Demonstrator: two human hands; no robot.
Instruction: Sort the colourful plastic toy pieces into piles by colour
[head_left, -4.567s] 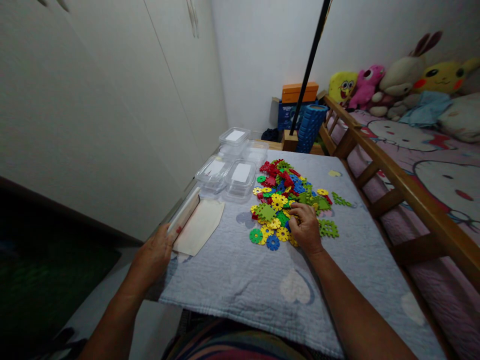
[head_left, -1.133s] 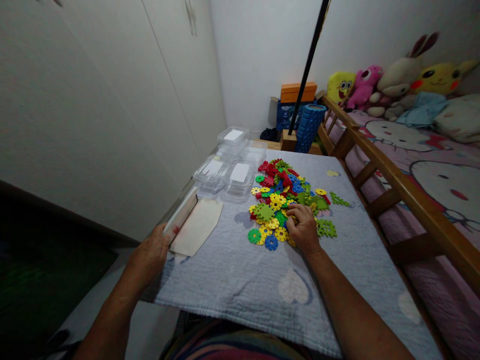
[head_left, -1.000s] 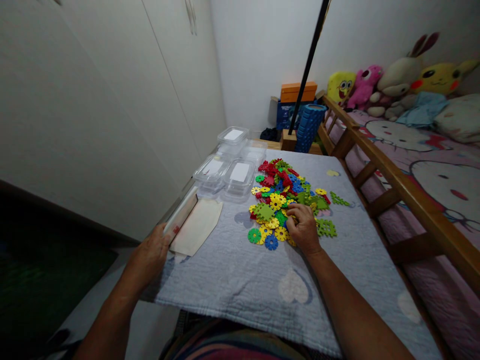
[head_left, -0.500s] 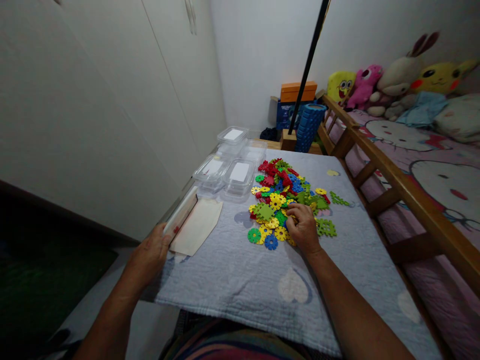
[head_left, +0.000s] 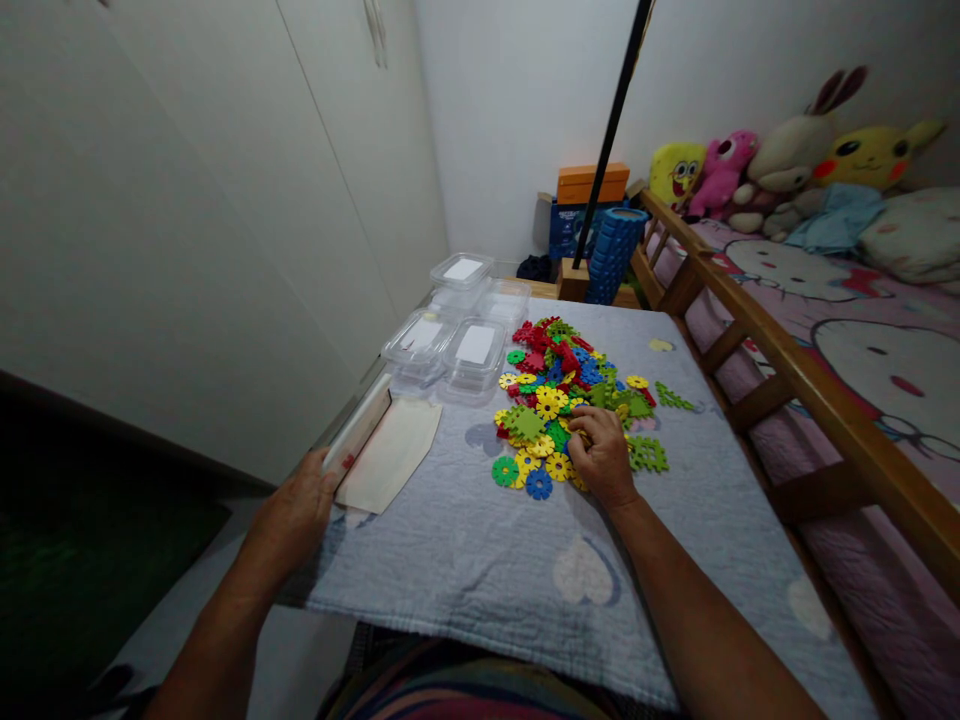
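At the table's left edge, my left hand [head_left: 292,515] is closed around the near end of a long, narrow white box [head_left: 358,425]. A cream paper sheet [head_left: 394,450] lies flat beside that box. My right hand [head_left: 604,455] rests at the near right side of a pile of plastic snowflake pieces [head_left: 551,402], its fingers curled inward; whatever lies under the fingertips is hidden. The pieces are red, yellow, green and blue, some round, some square. A green square piece [head_left: 647,454] lies just right of the hand.
Several clear plastic containers [head_left: 474,368] with white labels stand at the back left of the cloth-covered table [head_left: 465,570]. A wooden bed rail [head_left: 795,375] runs along the right side. White cupboard doors [head_left: 225,220] flank the left. Beyond the table stand a black pole [head_left: 613,130] and a blue foam roller [head_left: 613,255].
The view has shifted very slightly. Both hands keep nearly the same places, the left at the white box and the right on the pile.
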